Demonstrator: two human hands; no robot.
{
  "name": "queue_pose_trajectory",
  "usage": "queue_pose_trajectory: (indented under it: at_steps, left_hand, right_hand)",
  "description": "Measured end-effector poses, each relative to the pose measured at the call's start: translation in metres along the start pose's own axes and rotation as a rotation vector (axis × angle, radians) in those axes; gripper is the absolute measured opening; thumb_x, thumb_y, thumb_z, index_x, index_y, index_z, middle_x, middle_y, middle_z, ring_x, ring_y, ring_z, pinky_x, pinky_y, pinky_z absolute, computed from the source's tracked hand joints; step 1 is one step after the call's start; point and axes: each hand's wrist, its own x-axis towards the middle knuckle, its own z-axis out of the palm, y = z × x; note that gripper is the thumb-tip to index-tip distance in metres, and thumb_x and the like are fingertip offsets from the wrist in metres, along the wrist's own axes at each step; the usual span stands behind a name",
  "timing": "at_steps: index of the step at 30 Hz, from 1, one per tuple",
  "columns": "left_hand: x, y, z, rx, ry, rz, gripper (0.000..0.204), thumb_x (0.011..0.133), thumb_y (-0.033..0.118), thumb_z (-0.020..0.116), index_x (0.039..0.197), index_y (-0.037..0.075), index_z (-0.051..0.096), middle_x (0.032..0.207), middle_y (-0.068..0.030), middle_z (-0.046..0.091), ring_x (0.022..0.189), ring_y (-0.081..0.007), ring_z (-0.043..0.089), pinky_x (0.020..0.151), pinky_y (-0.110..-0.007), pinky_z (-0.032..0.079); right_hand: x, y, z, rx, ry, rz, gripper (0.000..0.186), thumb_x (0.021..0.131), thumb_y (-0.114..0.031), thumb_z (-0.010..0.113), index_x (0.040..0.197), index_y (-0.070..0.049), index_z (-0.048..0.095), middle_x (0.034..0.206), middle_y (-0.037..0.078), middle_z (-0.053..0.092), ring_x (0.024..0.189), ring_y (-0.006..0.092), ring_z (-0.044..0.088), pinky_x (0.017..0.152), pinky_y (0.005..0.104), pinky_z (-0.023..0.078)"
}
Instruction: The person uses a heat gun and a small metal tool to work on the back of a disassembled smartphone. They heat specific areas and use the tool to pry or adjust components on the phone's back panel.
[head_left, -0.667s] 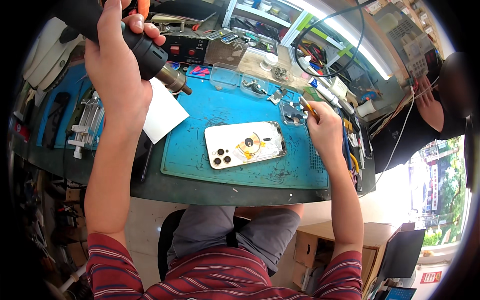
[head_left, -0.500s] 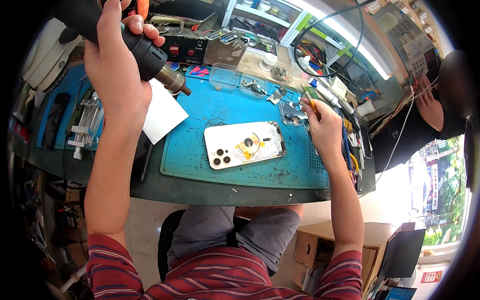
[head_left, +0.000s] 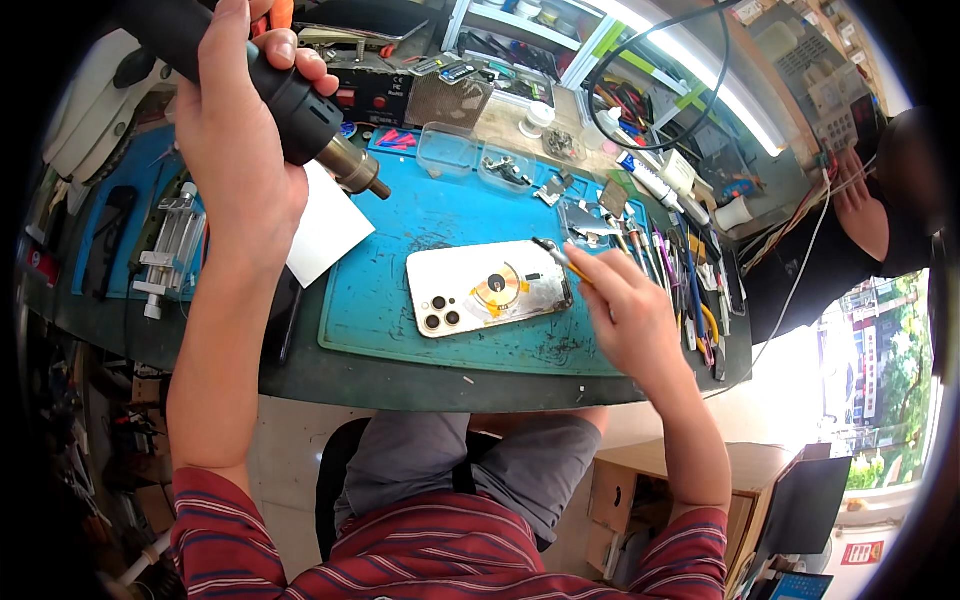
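I have only 1 view, from a camera on my head, looking steeply down over my chest and lap onto the blue work mat [head_left: 440, 330]. It sits close: my forearms rise from the lower edge. The fisheye bends the bench edge [head_left: 400, 385] and darkens the rim.

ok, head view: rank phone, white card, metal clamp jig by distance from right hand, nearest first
From the right hand:
1. Phone, just left of it, on the blue mat.
2. White card, farther left, under the heat gun nozzle.
3. Metal clamp jig, at the far left edge.
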Motion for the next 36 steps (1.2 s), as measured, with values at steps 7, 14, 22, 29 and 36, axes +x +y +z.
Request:
queue_pose_trajectory:
  at_steps: [7,14,22,29,36]
  left_hand:
    - [-0.013,-0.017,0.006,-0.142,-0.089,-0.102,0.035,0.104,0.033,0.062,0.117,0.002,0.057,0.078,-0.0026,0.055,0.071,-0.0143,0.059,0.070,-0.033,0.055]
    - [-0.038,-0.035,0.025,-0.114,-0.117,-0.093,0.033,0.103,0.035,0.063,0.115,0.005,0.057,0.078,-0.0018,0.057,0.070,-0.0141,0.062,0.069,-0.034,0.056]
    - [-0.052,-0.047,0.038,-0.069,-0.151,-0.104,0.034,0.104,0.033,0.063,0.117,0.004,0.055,0.077,-0.0026,0.056,0.069,-0.0146,0.061,0.069,-0.033,0.054]
    - [-0.065,-0.057,0.043,-0.017,-0.224,-0.106,0.033,0.108,0.034,0.057,0.121,0.004,0.053,0.081,-0.0031,0.054,0.074,-0.0141,0.059,0.071,-0.033,0.054]
    - [-0.069,-0.064,0.043,0.004,-0.248,-0.103,0.031,0.108,0.032,0.057,0.121,0.004,0.054,0.080,-0.0028,0.055,0.073,-0.0140,0.058,0.070,-0.033,0.053]
  right_hand:
    - [-0.002,-0.009,0.001,0.016,0.057,-0.046,0.038,0.090,-0.002,0.067,0.125,-0.015,0.072,0.095,0.003,0.066,0.071,0.0244,0.068,0.058,0.0368,0.054]
    - [-0.006,-0.009,0.012,0.084,0.051,-0.021,0.035,0.089,-0.001,0.067,0.122,-0.013,0.073,0.103,0.005,0.066,0.071,0.0258,0.069,0.059,0.0382,0.055]
    - [-0.008,-0.014,0.017,0.100,0.034,-0.019,0.040,0.087,0.001,0.066,0.125,-0.010,0.071,0.107,0.005,0.065,0.074,0.0261,0.069,0.061,0.0378,0.057]
    - [-0.010,-0.015,0.023,0.010,0.023,-0.066,0.046,0.082,0.004,0.063,0.127,-0.006,0.068,0.109,0.007,0.063,0.079,0.0271,0.069,0.066,0.0367,0.058]
    - [-0.007,-0.015,0.020,0.007,-0.019,-0.062,0.047,0.083,0.004,0.062,0.129,-0.004,0.066,0.109,0.009,0.063,0.084,0.0266,0.070,0.068,0.0378,0.058]
